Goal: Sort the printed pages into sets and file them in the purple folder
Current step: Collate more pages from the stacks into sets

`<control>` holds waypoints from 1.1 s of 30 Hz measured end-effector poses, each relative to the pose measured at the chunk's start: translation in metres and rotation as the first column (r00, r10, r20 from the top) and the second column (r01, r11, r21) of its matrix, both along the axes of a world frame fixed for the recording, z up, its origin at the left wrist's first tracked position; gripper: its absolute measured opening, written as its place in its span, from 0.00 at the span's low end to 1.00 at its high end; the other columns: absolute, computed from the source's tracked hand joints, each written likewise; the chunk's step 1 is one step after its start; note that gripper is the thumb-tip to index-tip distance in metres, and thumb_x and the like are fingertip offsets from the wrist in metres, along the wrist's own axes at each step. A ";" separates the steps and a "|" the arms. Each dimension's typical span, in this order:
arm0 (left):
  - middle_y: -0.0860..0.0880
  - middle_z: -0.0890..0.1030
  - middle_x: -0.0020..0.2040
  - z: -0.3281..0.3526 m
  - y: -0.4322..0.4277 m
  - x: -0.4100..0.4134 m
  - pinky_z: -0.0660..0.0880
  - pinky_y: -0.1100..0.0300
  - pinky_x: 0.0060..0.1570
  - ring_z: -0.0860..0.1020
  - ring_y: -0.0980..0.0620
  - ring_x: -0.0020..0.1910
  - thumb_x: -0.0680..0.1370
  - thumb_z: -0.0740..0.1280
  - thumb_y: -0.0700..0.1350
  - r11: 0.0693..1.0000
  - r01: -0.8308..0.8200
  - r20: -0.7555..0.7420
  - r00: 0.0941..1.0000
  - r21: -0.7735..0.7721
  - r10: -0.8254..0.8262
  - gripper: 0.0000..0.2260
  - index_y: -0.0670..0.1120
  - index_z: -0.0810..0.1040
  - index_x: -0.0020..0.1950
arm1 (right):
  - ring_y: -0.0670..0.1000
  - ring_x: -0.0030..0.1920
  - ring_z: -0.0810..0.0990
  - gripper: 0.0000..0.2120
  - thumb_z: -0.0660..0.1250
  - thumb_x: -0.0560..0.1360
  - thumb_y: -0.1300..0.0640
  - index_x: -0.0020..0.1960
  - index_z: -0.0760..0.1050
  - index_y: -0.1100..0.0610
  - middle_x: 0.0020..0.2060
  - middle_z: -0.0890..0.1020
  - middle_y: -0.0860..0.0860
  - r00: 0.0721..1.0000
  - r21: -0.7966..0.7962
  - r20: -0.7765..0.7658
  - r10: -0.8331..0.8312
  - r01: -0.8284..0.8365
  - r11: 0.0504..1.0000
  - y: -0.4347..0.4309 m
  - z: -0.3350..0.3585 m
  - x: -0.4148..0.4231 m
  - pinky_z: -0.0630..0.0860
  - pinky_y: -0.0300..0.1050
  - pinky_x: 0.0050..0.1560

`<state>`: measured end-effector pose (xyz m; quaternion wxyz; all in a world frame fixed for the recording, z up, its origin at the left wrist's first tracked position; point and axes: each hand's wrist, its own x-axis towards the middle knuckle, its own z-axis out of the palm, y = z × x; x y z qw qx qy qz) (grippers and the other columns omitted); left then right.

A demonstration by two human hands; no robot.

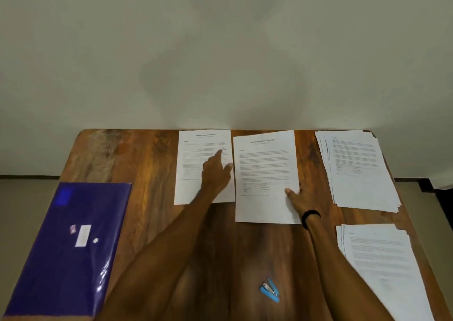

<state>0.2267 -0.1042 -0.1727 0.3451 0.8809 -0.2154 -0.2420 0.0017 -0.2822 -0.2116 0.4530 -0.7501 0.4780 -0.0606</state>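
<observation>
Two single pages lie side by side, almost touching, at the middle of the table's (147, 163) far edge: left page (196, 146) and middle page (266, 171). Both are set portrait, long axis running away from the person, titles at the far end. The middle page is turned slightly. Sheets are judged light, limp, slippery on wood and easily creased. They are best slid flat or pinched at an edge or corner.

The left page is touched by the left hand (215, 173): index finger straight, thumb spread out, other fingers seemingly curled. The middle page's lower right edge is met by the right hand (302, 198): thumb on top, other fingers hidden, so whether they are under the sheet cannot be told.

Two fanned stacks are kept at right, far stack (360, 173) and near stack (382, 266), also portrait. The folder (66, 242) lies closed at near left, well apart, long axis tilted. A stapler (269, 290) lies near, between the arms.
</observation>
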 end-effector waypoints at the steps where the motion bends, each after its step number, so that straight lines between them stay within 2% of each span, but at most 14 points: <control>1: 0.45 0.63 0.78 -0.020 -0.004 -0.003 0.57 0.43 0.76 0.61 0.42 0.77 0.81 0.63 0.57 0.985 0.083 0.079 0.992 0.149 -0.095 0.30 0.50 0.59 0.80 | 0.57 0.73 0.68 0.40 0.64 0.73 0.30 0.79 0.56 0.43 0.76 0.67 0.51 0.992 -0.081 -0.122 -0.008 -0.002 0.997 -0.024 -0.034 -0.004 0.65 0.61 0.74; 2: 0.45 0.58 0.80 -0.044 -0.006 -0.005 0.51 0.41 0.76 0.56 0.41 0.79 0.80 0.60 0.61 0.949 0.149 0.127 0.974 0.278 -0.190 0.32 0.52 0.56 0.81 | 0.58 0.75 0.65 0.45 0.60 0.70 0.24 0.80 0.50 0.41 0.78 0.63 0.50 0.975 -0.187 -0.223 -0.011 -0.032 0.982 -0.044 -0.064 -0.009 0.65 0.62 0.74; 3: 0.45 0.53 0.82 -0.066 -0.005 -0.008 0.47 0.39 0.76 0.51 0.40 0.80 0.80 0.57 0.64 0.911 0.196 0.146 0.954 0.364 -0.264 0.33 0.54 0.54 0.81 | 0.58 0.76 0.63 0.47 0.58 0.69 0.24 0.80 0.46 0.41 0.79 0.60 0.50 0.963 -0.284 -0.271 -0.016 -0.064 0.957 -0.054 -0.073 -0.010 0.64 0.62 0.75; 4: 0.46 0.51 0.82 -0.080 -0.002 -0.012 0.44 0.38 0.76 0.49 0.40 0.80 0.79 0.54 0.67 0.891 0.215 0.167 0.939 0.400 -0.302 0.34 0.55 0.53 0.81 | 0.59 0.77 0.62 0.47 0.60 0.69 0.26 0.80 0.46 0.43 0.79 0.58 0.51 0.952 -0.345 -0.305 -0.031 -0.080 0.935 -0.053 -0.068 -0.008 0.63 0.61 0.75; 6: 0.46 0.50 0.82 -0.100 0.004 -0.015 0.43 0.36 0.76 0.49 0.39 0.80 0.77 0.48 0.70 0.888 0.214 0.196 0.929 0.407 -0.314 0.35 0.56 0.54 0.81 | 0.61 0.77 0.60 0.45 0.67 0.74 0.36 0.81 0.49 0.51 0.79 0.58 0.55 0.953 -0.402 -0.299 -0.052 -0.076 0.913 -0.022 -0.005 0.013 0.56 0.58 0.78; 8: 0.47 0.51 0.82 -0.109 0.014 -0.010 0.43 0.37 0.76 0.49 0.40 0.80 0.77 0.47 0.70 0.900 0.164 0.251 0.926 0.404 -0.282 0.34 0.57 0.54 0.81 | 0.60 0.78 0.58 0.38 0.68 0.78 0.48 0.80 0.52 0.58 0.79 0.57 0.56 0.966 -0.366 -0.255 -0.046 -0.053 0.929 -0.009 0.007 0.026 0.49 0.49 0.78; 9: 0.48 0.50 0.82 -0.110 0.022 -0.005 0.42 0.37 0.76 0.48 0.41 0.80 0.78 0.49 0.70 0.902 0.135 0.267 0.928 0.409 -0.261 0.34 0.58 0.53 0.81 | 0.60 0.77 0.59 0.35 0.68 0.80 0.54 0.80 0.54 0.60 0.78 0.59 0.56 0.974 -0.306 -0.219 -0.048 -0.022 0.952 -0.005 0.008 0.037 0.50 0.47 0.77; 12: 0.49 0.49 0.82 -0.111 0.054 0.011 0.41 0.37 0.75 0.47 0.42 0.81 0.77 0.50 0.69 0.900 0.053 0.286 0.939 0.432 -0.192 0.33 0.59 0.52 0.81 | 0.62 0.71 0.70 0.28 0.65 0.79 0.65 0.77 0.63 0.61 0.71 0.72 0.59 0.985 -0.110 -0.119 -0.126 0.113 0.987 0.009 -0.011 0.068 0.64 0.47 0.72; 15: 0.50 0.49 0.82 -0.110 0.086 0.028 0.43 0.36 0.76 0.48 0.42 0.81 0.76 0.47 0.69 0.875 -0.003 0.274 0.950 0.485 -0.149 0.34 0.60 0.52 0.81 | 0.58 0.66 0.74 0.23 0.63 0.79 0.66 0.74 0.67 0.61 0.64 0.77 0.58 0.989 -0.024 -0.076 -0.128 0.127 0.992 0.030 -0.018 0.100 0.66 0.41 0.63; 17: 0.50 0.48 0.82 -0.109 0.101 0.037 0.43 0.37 0.76 0.48 0.42 0.81 0.75 0.46 0.70 0.854 -0.014 0.272 0.950 0.521 -0.151 0.34 0.61 0.51 0.81 | 0.54 0.66 0.72 0.25 0.63 0.79 0.66 0.75 0.65 0.61 0.63 0.75 0.55 0.993 -0.008 -0.056 -0.101 0.101 0.995 0.046 -0.017 0.122 0.63 0.38 0.64; 22: 0.50 0.52 0.82 -0.109 0.122 0.058 0.45 0.37 0.76 0.50 0.42 0.80 0.75 0.50 0.70 0.870 -0.011 0.278 0.949 0.492 -0.145 0.34 0.61 0.56 0.79 | 0.58 0.69 0.72 0.29 0.63 0.78 0.69 0.78 0.60 0.61 0.69 0.73 0.58 0.996 -0.033 -0.034 -0.078 0.076 0.997 0.074 -0.029 0.154 0.58 0.35 0.63; 25: 0.49 0.53 0.82 -0.110 0.128 0.067 0.46 0.36 0.76 0.51 0.42 0.80 0.74 0.52 0.68 0.871 -0.031 0.284 0.950 0.491 -0.126 0.33 0.61 0.57 0.79 | 0.58 0.70 0.71 0.31 0.63 0.78 0.68 0.78 0.59 0.60 0.71 0.71 0.58 0.996 -0.055 -0.055 -0.073 0.070 0.996 0.081 -0.037 0.158 0.59 0.38 0.68; 28: 0.49 0.52 0.82 -0.110 0.127 0.066 0.45 0.36 0.76 0.50 0.42 0.80 0.75 0.52 0.67 0.887 -0.014 0.277 0.952 0.461 -0.129 0.34 0.59 0.57 0.80 | 0.59 0.71 0.69 0.30 0.64 0.79 0.66 0.79 0.59 0.60 0.71 0.70 0.58 0.996 -0.074 -0.080 -0.045 0.039 0.996 0.083 -0.044 0.155 0.62 0.47 0.74; 33: 0.48 0.52 0.82 -0.111 0.119 0.061 0.44 0.36 0.75 0.50 0.42 0.80 0.75 0.54 0.65 0.908 0.044 0.262 0.951 0.416 -0.166 0.34 0.56 0.57 0.80 | 0.59 0.64 0.77 0.22 0.67 0.77 0.68 0.70 0.71 0.62 0.63 0.78 0.59 0.994 -0.121 -0.039 -0.098 0.092 0.988 0.082 -0.045 0.156 0.74 0.49 0.66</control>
